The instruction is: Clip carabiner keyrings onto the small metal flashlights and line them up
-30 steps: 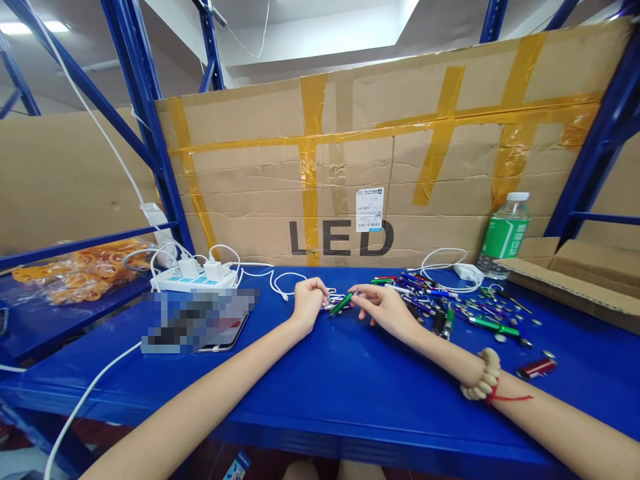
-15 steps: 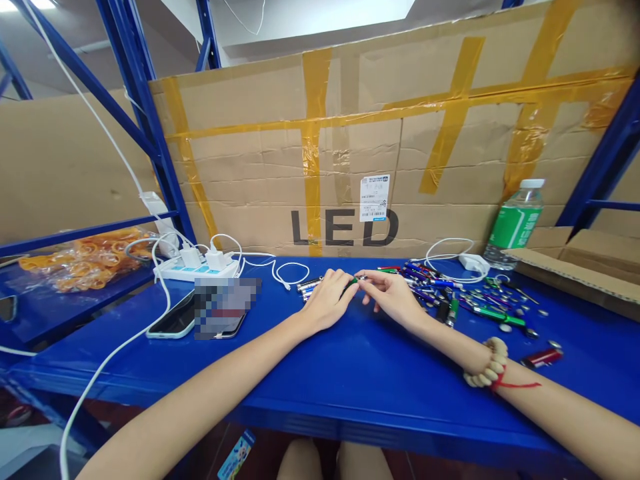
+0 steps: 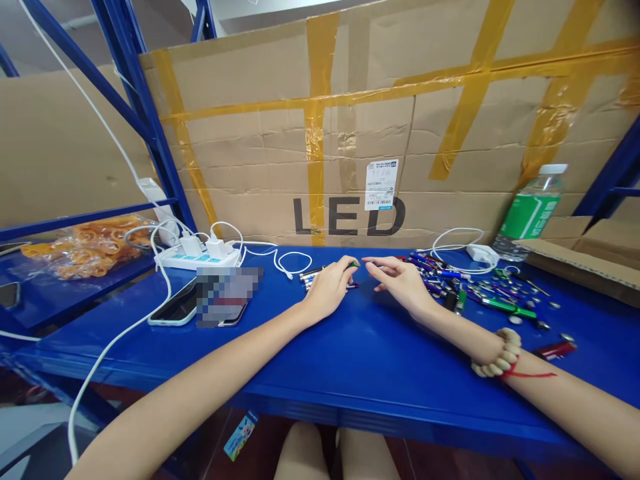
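My left hand (image 3: 329, 289) rests on the blue table (image 3: 350, 360) with its fingers pinched on a small green pen-like light (image 3: 352, 265), whose tip shows at the fingertips. Under and beside that hand lies a small group of similar lights (image 3: 313, 275). My right hand (image 3: 397, 280) hovers just right of it, fingers loosely apart and holding nothing, a beaded bracelet (image 3: 495, 362) on its wrist. A pile of coloured pen lights and small round parts (image 3: 470, 290) lies to the right of that hand.
A white power strip (image 3: 197, 260) with chargers and cables sits at back left, with a phone (image 3: 175, 308) in front of it. A green-labelled water bottle (image 3: 530, 213) and an open cardboard box (image 3: 585, 260) stand at right. A taped cardboard wall (image 3: 350, 133) marked LED closes the back.
Both hands held the green light together earlier. Now my right hand has let go and drawn slightly right, while my left hand keeps the light over the small group.
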